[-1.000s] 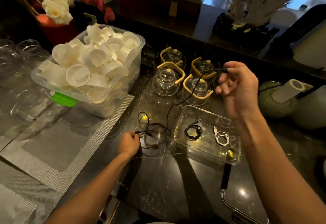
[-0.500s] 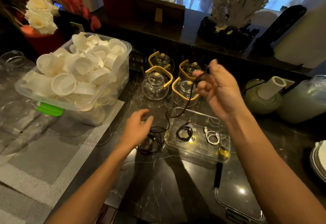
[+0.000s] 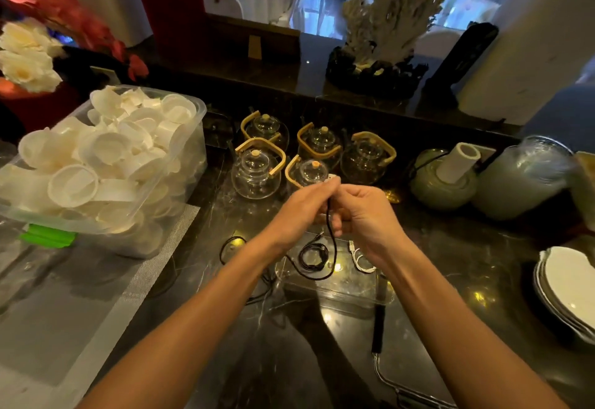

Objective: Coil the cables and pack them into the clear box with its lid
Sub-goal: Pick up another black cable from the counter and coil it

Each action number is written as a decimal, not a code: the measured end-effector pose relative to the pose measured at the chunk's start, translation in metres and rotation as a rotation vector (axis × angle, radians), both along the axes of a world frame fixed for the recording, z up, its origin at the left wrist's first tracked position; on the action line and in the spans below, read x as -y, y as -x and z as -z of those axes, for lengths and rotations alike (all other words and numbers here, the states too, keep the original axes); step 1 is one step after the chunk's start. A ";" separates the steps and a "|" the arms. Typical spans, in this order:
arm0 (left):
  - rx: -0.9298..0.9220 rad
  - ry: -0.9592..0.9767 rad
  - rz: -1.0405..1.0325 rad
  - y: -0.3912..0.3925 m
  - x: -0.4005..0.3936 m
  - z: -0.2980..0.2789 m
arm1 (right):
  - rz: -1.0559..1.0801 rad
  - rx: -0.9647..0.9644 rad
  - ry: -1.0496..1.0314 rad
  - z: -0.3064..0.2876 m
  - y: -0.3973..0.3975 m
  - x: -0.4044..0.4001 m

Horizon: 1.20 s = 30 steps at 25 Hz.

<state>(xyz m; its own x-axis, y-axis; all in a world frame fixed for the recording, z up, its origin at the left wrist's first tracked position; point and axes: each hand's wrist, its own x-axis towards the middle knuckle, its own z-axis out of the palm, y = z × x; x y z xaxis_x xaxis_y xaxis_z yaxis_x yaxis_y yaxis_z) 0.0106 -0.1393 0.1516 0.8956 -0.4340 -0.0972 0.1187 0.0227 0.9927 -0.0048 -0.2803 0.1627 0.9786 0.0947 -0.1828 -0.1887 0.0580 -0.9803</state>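
Single wide-angle view, worn on the head, looking forward and down along both forearms onto the dark marble table. Close to the hands at centre; glass teapots and a dining room farther ahead. No second view.

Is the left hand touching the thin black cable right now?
Touching. The head view shows the left hand and right hand meeting above the clear plastic box, fingers pinching the thin black cable, which hangs from them.
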 end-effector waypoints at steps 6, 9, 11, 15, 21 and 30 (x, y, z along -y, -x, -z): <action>-0.137 -0.045 0.059 -0.004 0.029 0.015 | -0.095 -0.031 0.089 0.011 0.016 0.030; -0.145 -0.122 0.125 -0.009 0.035 0.016 | -0.093 -0.054 0.021 0.018 0.019 0.043; -0.099 -0.190 0.203 -0.011 0.037 0.016 | -0.065 -0.064 0.018 0.025 0.020 0.046; -0.122 -0.196 0.285 -0.015 0.042 0.017 | -0.048 -0.070 0.022 0.036 0.024 0.047; -0.290 0.026 0.197 -0.024 0.053 0.019 | -0.034 -0.132 -0.140 0.048 0.032 0.048; -0.482 0.658 0.220 -0.026 0.052 -0.040 | -0.026 -0.397 -0.418 0.082 0.047 0.004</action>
